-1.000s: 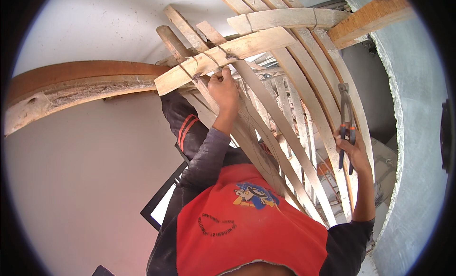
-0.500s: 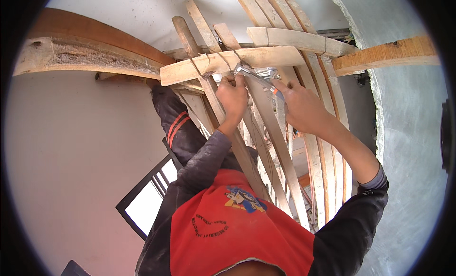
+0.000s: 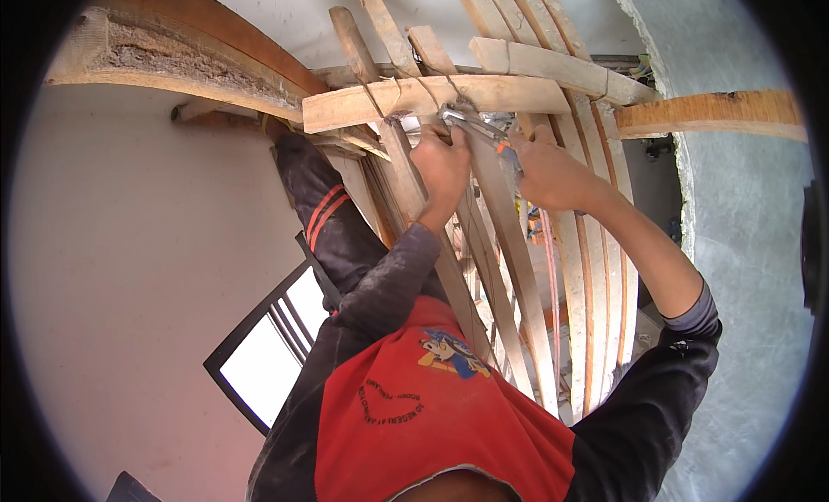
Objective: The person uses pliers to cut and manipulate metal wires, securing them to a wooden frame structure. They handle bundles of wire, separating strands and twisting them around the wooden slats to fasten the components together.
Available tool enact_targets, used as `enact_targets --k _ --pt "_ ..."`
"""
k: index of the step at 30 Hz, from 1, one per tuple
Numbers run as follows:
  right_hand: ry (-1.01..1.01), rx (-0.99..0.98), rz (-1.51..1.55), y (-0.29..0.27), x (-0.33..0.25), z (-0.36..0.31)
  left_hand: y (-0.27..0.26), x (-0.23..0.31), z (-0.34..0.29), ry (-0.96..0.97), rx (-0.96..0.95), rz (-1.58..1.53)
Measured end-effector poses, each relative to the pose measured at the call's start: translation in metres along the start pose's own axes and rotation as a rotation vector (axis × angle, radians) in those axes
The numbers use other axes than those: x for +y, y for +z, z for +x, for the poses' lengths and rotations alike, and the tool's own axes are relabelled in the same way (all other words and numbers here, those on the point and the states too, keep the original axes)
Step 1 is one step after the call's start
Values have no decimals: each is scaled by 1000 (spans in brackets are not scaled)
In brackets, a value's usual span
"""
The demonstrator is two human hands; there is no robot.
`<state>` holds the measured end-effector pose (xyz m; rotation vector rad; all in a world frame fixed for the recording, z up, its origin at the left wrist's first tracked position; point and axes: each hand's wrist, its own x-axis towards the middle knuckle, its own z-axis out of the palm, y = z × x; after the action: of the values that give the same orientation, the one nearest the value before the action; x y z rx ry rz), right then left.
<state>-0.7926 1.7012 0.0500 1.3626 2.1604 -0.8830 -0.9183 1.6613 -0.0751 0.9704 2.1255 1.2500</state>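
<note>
In my right hand (image 3: 553,169) is a hammer (image 3: 475,126) with a silver shaft and a blue-grey and orange grip. Its metal head rests against the lower edge of a short pale wooden crosspiece (image 3: 501,94). My left hand (image 3: 442,169) is closed just under that crosspiece, fingertips beside the hammer head; what they pinch is hidden. Dark wire ties (image 3: 425,89) wrap the crosspiece where it crosses long upright wooden strips (image 3: 509,217). Both hands work up close to these strips.
A thick, rough-faced wooden beam (image 3: 181,66) runs in from the left, and another beam (image 3: 717,115) from the right. A second short timber (image 3: 561,68) lies behind the crosspiece. A grey panel (image 3: 743,243) with a ragged edge stands at right. A black-framed window (image 3: 268,355) is at lower left.
The view has shifted slightly, so the timbers appear a little to the right. My right hand and the hammer stay at the crosspiece; my left hand remains closed beside the hammer head.
</note>
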Motion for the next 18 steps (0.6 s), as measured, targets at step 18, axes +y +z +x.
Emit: enact_targets --k 18 --pt "16 104 -511 5 -23 -4 -5 4 -7 -47 -25 -134"
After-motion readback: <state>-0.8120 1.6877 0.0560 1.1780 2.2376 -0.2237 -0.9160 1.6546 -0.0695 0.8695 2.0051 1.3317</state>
